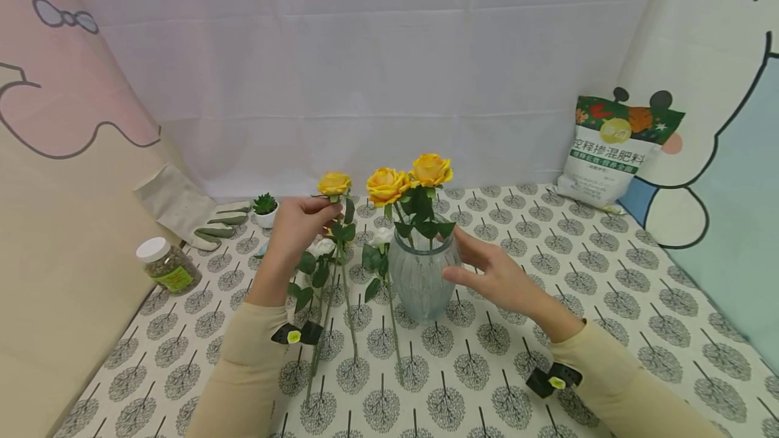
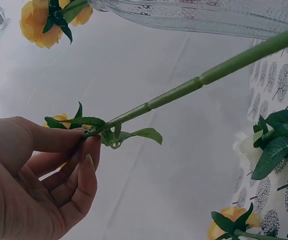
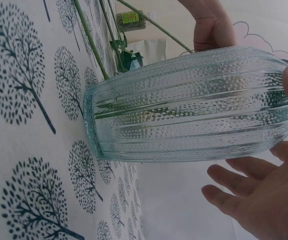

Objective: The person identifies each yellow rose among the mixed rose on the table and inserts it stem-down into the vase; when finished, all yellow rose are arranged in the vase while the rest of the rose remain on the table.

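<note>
My left hand [image 1: 297, 227] pinches a yellow rose [image 1: 334, 183] just under its bloom, left of the vase. In the left wrist view its green stem [image 2: 174, 94] slants away from my thumb and fingertips. Two more yellow roses [image 1: 387, 186] stand in the ribbed clear glass vase [image 1: 424, 282], which is upright on the table. At the vase's right side is my right hand [image 1: 494, 274], thumb in front and fingers extended behind. The right wrist view shows the thumb at the upper glass [image 3: 194, 115], with the lower fingers [image 3: 229, 182] apart from it.
White roses [image 1: 321, 247] with long stems lie left of the vase on the tree-print cloth [image 1: 377, 418]. Farther left are a lidded jar [image 1: 169, 265], gardening gloves [image 1: 189, 205] and a small potted succulent [image 1: 265, 209]. A fertilizer bag [image 1: 608, 154] stands at the back right.
</note>
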Action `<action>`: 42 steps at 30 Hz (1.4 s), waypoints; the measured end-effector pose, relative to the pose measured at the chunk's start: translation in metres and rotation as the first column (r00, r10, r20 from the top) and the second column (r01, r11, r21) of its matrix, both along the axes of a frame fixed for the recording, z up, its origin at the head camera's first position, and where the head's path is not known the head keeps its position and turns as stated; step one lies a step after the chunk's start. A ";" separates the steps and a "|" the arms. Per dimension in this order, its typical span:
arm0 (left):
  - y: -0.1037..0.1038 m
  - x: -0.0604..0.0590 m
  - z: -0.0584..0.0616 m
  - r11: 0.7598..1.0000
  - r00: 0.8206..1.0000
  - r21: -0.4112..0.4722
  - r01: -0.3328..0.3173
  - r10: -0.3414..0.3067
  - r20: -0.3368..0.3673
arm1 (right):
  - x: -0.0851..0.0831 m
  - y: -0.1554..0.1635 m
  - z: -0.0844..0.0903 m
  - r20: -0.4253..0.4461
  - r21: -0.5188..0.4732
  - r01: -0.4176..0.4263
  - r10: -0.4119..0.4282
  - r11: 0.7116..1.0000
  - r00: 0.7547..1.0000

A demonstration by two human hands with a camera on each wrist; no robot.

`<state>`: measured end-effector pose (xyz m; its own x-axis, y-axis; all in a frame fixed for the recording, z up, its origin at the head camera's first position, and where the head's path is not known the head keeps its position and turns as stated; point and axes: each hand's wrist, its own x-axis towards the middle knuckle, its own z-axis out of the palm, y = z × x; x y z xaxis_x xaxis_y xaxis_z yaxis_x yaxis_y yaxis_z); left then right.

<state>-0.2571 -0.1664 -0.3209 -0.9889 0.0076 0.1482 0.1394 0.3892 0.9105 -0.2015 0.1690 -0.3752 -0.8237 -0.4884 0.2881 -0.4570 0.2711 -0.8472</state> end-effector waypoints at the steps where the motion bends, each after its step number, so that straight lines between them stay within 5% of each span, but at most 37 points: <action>1: 0.000 0.001 0.002 1.000 1.000 0.003 -0.003 0.003 -0.004 | 0.000 0.000 0.000 -0.001 0.000 0.000 0.000 1.000 1.000; 11: 0.002 0.018 0.019 0.995 0.988 0.069 -0.077 0.085 -0.125 | -0.001 0.000 -0.002 -0.009 0.009 0.002 -0.001 1.000 1.000; 17: 0.004 0.026 0.028 0.965 0.965 0.239 -0.105 0.157 -0.209 | -0.001 0.000 -0.002 -0.004 0.015 0.008 -0.007 1.000 1.000; 25: 0.002 0.031 0.034 0.853 0.926 0.521 0.012 0.187 -0.328 | -0.001 0.000 -0.001 -0.006 0.016 0.011 -0.011 1.000 1.000; 37: -0.014 0.041 0.050 0.716 0.911 0.698 0.031 0.267 -0.314 | -0.002 0.001 -0.001 -0.020 0.009 0.004 -0.003 1.000 1.000; 42: -0.020 0.047 0.057 0.630 0.900 0.770 0.096 0.275 -0.337 | -0.002 0.001 -0.001 -0.011 0.015 0.007 -0.007 1.000 1.000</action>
<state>-0.2097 -0.1868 -0.2638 -0.8266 -0.3750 0.4196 0.5495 -0.3771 0.7456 -0.2032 0.1695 -0.3761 -0.8240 -0.4866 0.2901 -0.4644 0.2869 -0.8378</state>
